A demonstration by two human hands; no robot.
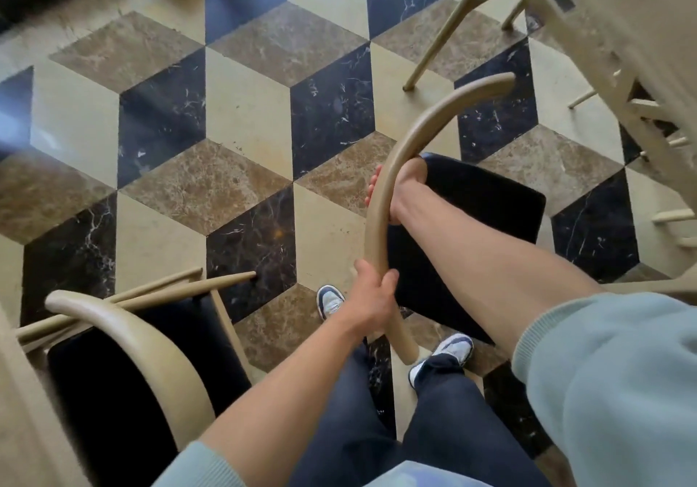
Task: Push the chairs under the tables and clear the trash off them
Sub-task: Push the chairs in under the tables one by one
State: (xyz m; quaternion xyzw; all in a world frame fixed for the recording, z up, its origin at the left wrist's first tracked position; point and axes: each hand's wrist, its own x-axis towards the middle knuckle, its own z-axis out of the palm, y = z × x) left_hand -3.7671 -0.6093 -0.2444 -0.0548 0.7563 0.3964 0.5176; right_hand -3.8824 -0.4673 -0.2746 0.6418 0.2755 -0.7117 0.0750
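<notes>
A: Beige bentwood chair [388, 200], black seat, sitting mid-floor on the cube-pattern tiles [249, 109], beside a table [622, 15] at right.
B: Hands?
A: Left hand [371, 292] wrapping closed round the curved back rail low down; right hand [399, 188] clamping the same rail higher up.
B: Others?
A: Second chair [151, 347] standing lower left.

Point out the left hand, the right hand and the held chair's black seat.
left hand [371, 292], head view, on its back.
right hand [405, 185], head view, on the wrist side.
black seat [475, 215], head view, on the cushion's middle.
</notes>
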